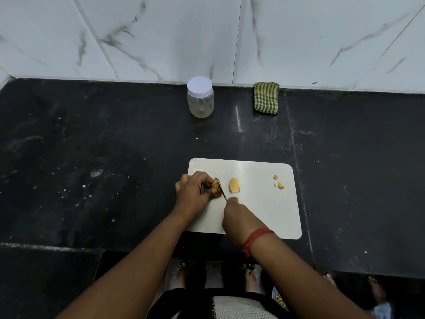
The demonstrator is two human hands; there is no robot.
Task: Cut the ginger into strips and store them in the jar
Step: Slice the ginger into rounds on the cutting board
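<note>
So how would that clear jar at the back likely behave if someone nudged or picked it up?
The jar looks empty and plastic-like, so it is probably light and would slide or tip easily if pushed near its white lid. It stands upright on a flat base, so rolling seems unlikely unless toppled. With the lid on, its smooth wall may be a bit slippery.

Both forearms are showing bare with no sleeves in sight, the right wrist is wearing a red thread band [257, 238] with loose ends trailing below it, the torso is wearing a white mesh-patterned top [239, 308] edged in black, and the feet are showing bare.
</note>
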